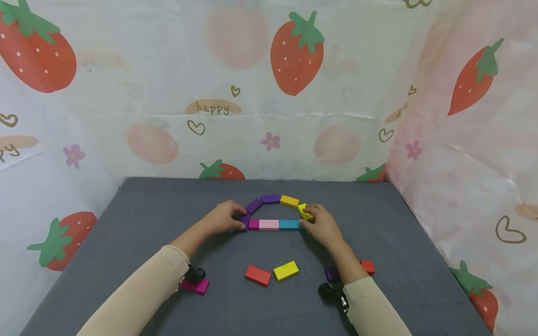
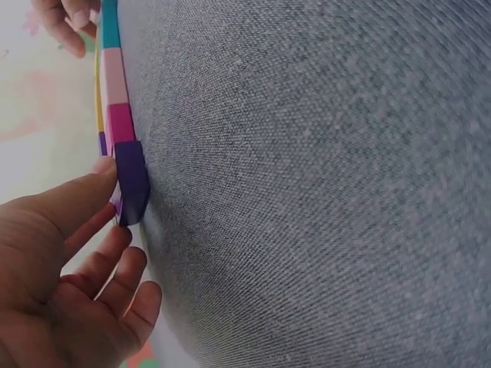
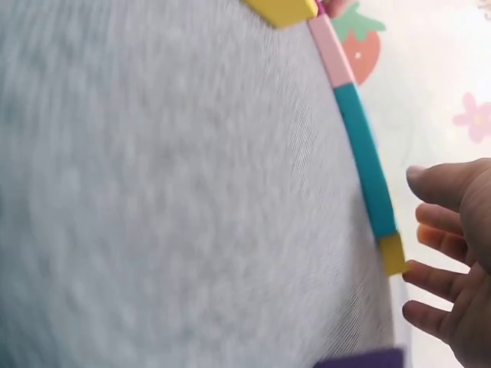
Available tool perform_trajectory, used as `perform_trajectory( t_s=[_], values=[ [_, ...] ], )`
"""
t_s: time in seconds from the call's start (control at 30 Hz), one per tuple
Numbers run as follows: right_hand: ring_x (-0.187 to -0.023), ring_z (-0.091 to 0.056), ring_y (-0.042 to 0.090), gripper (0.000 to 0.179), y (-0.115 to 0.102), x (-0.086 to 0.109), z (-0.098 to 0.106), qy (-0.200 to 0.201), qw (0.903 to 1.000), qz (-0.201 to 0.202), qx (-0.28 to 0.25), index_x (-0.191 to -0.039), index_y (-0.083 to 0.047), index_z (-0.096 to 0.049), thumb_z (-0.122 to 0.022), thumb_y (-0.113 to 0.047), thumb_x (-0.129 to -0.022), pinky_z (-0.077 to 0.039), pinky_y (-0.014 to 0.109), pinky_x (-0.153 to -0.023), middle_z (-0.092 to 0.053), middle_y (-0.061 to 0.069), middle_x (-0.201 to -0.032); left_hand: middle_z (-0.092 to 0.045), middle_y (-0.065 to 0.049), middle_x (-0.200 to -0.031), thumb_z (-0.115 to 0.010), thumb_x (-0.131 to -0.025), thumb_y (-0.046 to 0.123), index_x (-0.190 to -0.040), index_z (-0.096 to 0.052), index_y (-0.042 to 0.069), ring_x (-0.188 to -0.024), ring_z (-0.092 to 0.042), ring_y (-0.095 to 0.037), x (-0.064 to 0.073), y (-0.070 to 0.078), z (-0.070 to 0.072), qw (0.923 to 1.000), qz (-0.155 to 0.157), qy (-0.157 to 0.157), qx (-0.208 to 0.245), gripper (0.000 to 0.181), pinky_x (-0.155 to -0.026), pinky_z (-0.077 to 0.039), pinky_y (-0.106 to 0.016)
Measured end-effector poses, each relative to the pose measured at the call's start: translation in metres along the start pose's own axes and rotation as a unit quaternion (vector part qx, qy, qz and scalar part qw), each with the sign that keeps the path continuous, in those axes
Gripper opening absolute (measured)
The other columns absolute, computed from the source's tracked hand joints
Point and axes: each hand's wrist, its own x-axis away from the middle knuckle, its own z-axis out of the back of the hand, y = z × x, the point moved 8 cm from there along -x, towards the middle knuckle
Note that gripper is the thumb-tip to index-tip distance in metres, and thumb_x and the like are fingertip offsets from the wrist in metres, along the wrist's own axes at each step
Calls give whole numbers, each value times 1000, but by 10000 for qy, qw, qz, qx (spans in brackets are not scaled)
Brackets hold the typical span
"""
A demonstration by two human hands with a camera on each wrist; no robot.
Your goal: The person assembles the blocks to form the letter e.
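Note:
Several flat coloured blocks form an arch over a straight row in the head view. My left hand pinches the dark purple block at the arch's left end between thumb and index finger. Beside it the row runs magenta block, pink block, blue block. Along the curve lie two more purple blocks, an orange-yellow block and a yellow block. At that yellow block is my right hand, its fingers spread loosely in the right wrist view, thumb near the blue block's end.
Nearer on the grey table lie a red block, a yellow block and a magenta block. A purple block and a red block flank the right forearm. A strawberry-print curtain hangs behind.

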Motion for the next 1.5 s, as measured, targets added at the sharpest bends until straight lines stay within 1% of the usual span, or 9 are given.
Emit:
perform_trajectory(
  t_s=[0.2,0.43,0.57,0.7,0.9,1.03,1.2,1.3,1.5],
  values=[
    [-137,-51,33,47,-21,7,4,202,9997,90,95,-138,-8,-64,-73,-30,-97,-42,53,-111,-54,9,-148,-62,-15,-125,-81,-89,20,-126,-71,4,-118,-61,-34,2,1,0,10000,45,-48,69,41,-101,-49,-50],
    [-138,-51,30,43,-57,17,-2,238,9987,417,-141,-134,-10,-68,-75,-27,-95,-42,52,-112,-58,5,-144,-62,-14,-123,-81,-89,21,-126,-71,4,-118,-61,-32,3,2,0,10000,7,-81,2,41,-101,-49,-49],
    [-136,-53,29,43,-78,23,-12,111,9976,673,-136,-134,-11,-68,-75,-28,-95,-42,50,-112,-60,5,-142,-62,-14,-124,-81,-90,21,-126,-71,4,-118,-61,-31,2,3,1,9999,-40,-67,-73,41,-102,-49,-49],
    [-133,-55,27,43,-93,30,-23,-69,9961,865,-151,-134,-12,-68,-75,-30,-95,-45,49,-110,-61,4,-141,-63,-14,-123,-81,-89,22,-125,-71,4,-116,-61,-31,2,5,1,9998,-108,-54,-165,41,-101,-49,-48],
    [-133,-54,27,44,-110,39,-36,-302,9936,1062,-228,-135,-14,-67,-75,-30,-95,-45,48,-109,-62,2,-139,-64,-13,-122,-81,-89,24,-125,-72,4,-115,-60,-30,2,6,0,9990,-199,-86,-390,42,-102,-48,-48],
    [-128,-57,27,43,-123,44,-42,-416,9911,1249,-206,-134,-13,-67,-75,-30,-95,-47,47,-107,-62,4,-137,-64,-13,-120,-81,-90,25,-125,-72,4,-115,-60,-30,1,8,2,9981,-306,-109,-516,42,-101,-47,-49],
    [-129,-57,26,43,-135,49,-52,-578,9880,1433,-74,-135,-14,-67,-74,-31,-95,-47,48,-107,-62,7,-139,-64,-13,-119,-80,-90,25,-126,-71,4,-112,-60,-29,0,9,3,9979,-348,-161,-521,42,-99,-48,-48],
    [-130,-57,25,44,-142,53,-59,-629,9862,1533,-13,-134,-15,-68,-75,-31,-95,-46,47,-109,-64,5,-138,-64,-13,-121,-80,-91,25,-126,-71,3,-114,-60,-30,0,8,2,9977,-372,-193,-527,42,-101,-48,-49],
    [-125,-59,20,42,-155,60,-70,-696,9838,1650,65,-133,-15,-69,-75,-33,-95,-47,42,-108,-66,1,-132,-65,-15,-122,-77,-92,20,-125,-72,2,-118,-60,-33,-1,9,3,9967,-489,-277,-581,37,-104,-47,-50]
  ],
)
